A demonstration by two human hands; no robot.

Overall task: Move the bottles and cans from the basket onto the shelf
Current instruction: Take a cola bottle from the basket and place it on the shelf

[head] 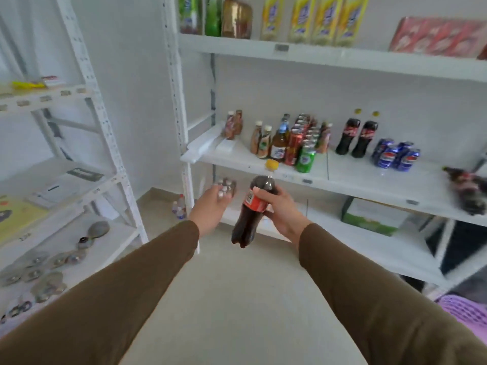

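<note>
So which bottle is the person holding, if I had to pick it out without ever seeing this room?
Start at the white middle shelf lined with drinks. Just in front of its edge, the right hand grips a cola bottle in mid-air. Unlike the two upright cola bottles on the shelf, it has an orange-yellow cap, a red label, and hangs tilted, resting on nothing.

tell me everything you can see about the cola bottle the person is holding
The cola bottle is clear plastic, nearly full of dark liquid, with a yellow cap and a red label round its middle. It is held in the air, roughly upright with the base tilted toward the camera, in front of the drinks shelf. The right hand grips it at the label, fingers wrapped round. The left hand is open beside it, not touching.
</note>
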